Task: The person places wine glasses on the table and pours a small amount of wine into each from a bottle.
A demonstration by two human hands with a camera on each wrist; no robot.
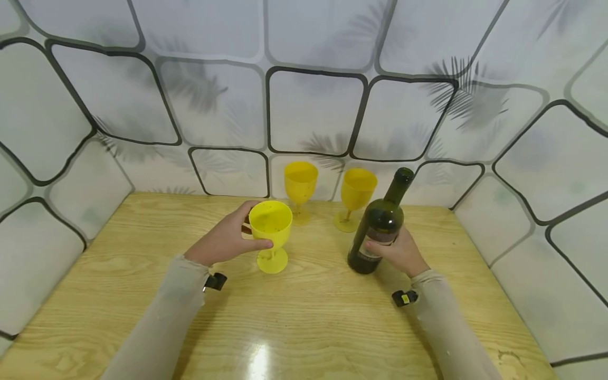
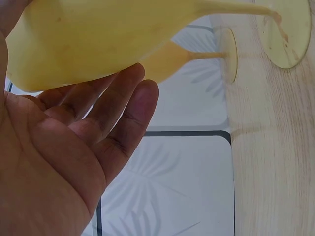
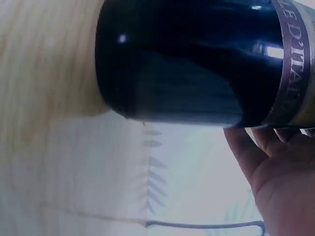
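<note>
A yellow goblet (image 1: 271, 224) stands upright in the head view, with the left hand (image 1: 233, 236) round its bowl, thumb across the front. In the left wrist view the left hand's (image 2: 74, 132) fingers lie against the side of the goblet (image 2: 108, 39). To the right, the right hand (image 1: 401, 252) grips a dark green bottle (image 1: 382, 219) at its label, thumb in front. The right wrist view shows the bottle (image 3: 192, 64) close up, its base at the table, and the right hand (image 3: 285, 172) behind and below it.
Two more yellow goblets (image 1: 301, 182) (image 1: 358, 189) stand upright near the back wall, behind the held goblet and bottle. The wooden table (image 1: 304, 327) meets patterned walls (image 1: 313, 116) at the back and both sides.
</note>
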